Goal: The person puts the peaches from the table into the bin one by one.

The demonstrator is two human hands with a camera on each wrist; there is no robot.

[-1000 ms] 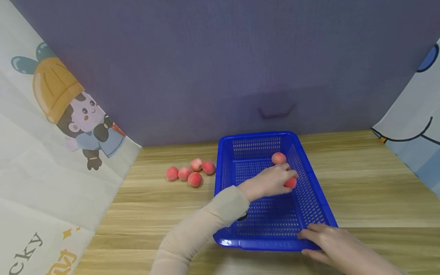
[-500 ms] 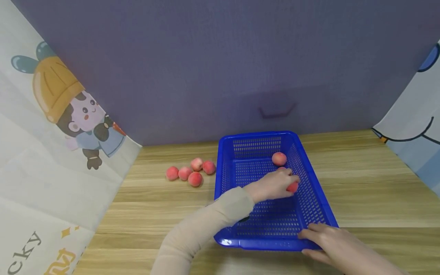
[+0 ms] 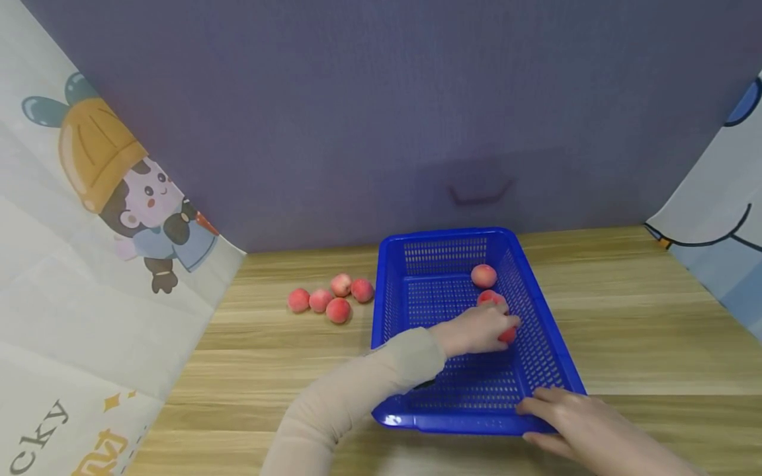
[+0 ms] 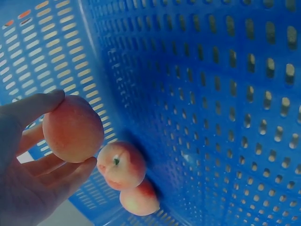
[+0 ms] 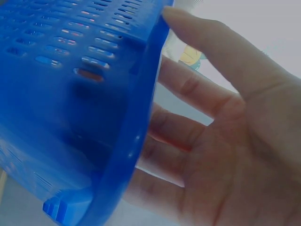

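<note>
Inside the blue plastic basket, my left hand holds a pinkish-red peach between thumb and fingers, near the right wall. Just behind it on the basket floor are two more peaches: one near the far end and another partly covered by the hand. In the left wrist view those two peaches touch, and the held one sits close beside them. My right hand grips the rim at the basket's near right corner, with thumb and fingers on opposite sides of it.
Several peaches lie in a loose group on the wooden table, left of the basket. A dark grey-purple panel stands behind. Printed white sheets border the left and right sides.
My left hand has moved slightly toward the near end and right with its peach, uncovering more of the middle peach in the basket. The right hand and basket have stayed still.
</note>
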